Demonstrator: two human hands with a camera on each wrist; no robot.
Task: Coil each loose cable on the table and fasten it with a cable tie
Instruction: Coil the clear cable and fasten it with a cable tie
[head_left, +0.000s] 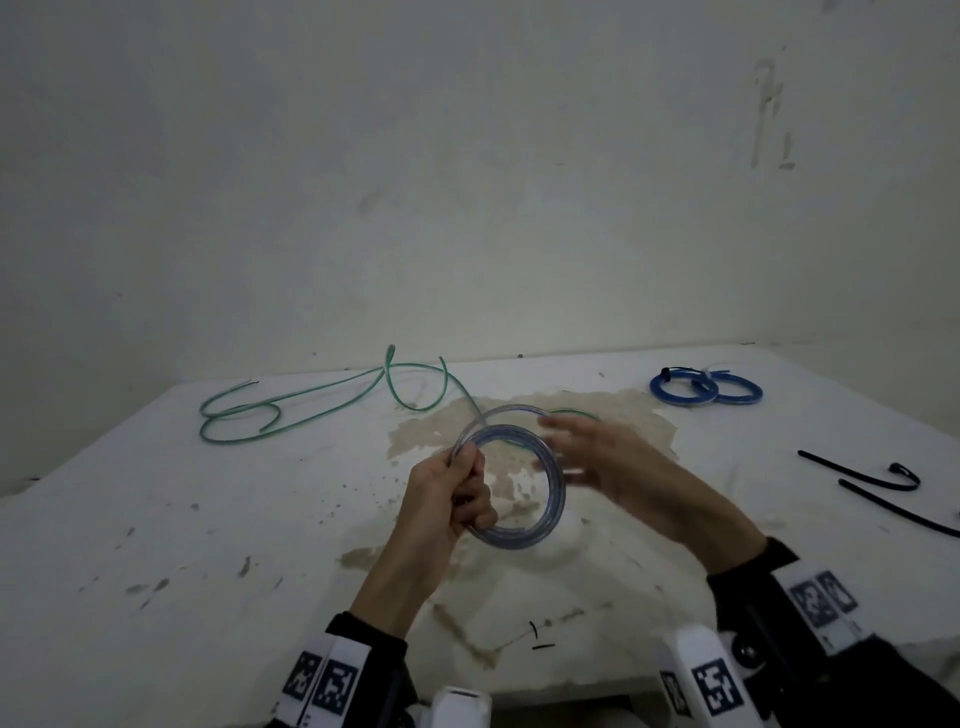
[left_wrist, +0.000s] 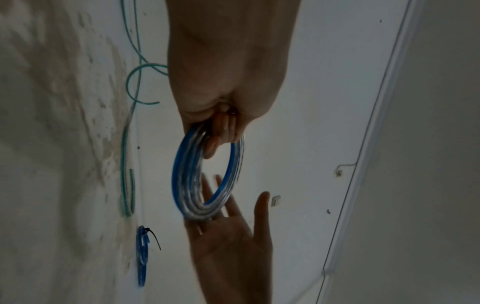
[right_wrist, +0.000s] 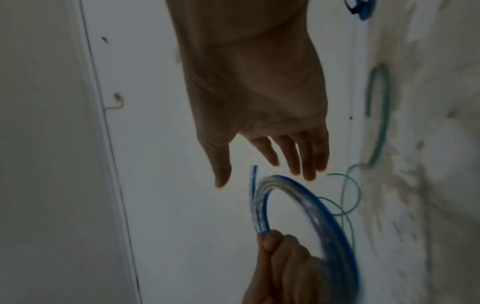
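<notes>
**Holding the blue-and-clear coil above the counter**

Gripping one side of the blue-and-clear cable coil (head_left: 511, 483), our left hand (head_left: 449, 499) has its fingers (left_wrist: 221, 131) curled tightly round the bundled turns, so the ring hangs in the air over the stained patch of the white counter (head_left: 156, 519). Our right hand (head_left: 597, 457) is just beside the coil's far side with its fingers (right_wrist: 293, 156) spread and straight, holding nothing; the head view blurs it, and we cannot tell whether the fingertips touch the ring. In the right wrist view a short free end of the cable (right_wrist: 254, 179) stands up next to the bundle, just above our left thumb.

Behind the coil a loose green cable (head_left: 311, 405) sprawls in open loops across the far left of the counter, one strand running toward our hands. At the far right two blue coils (head_left: 706, 387) lie side by side and touching, already fastened; a black tie tail (left_wrist: 155, 239) sticks out from one of them. Nearer on the right, well apart from our hands, lie black cable ties (head_left: 878, 483).
</notes>
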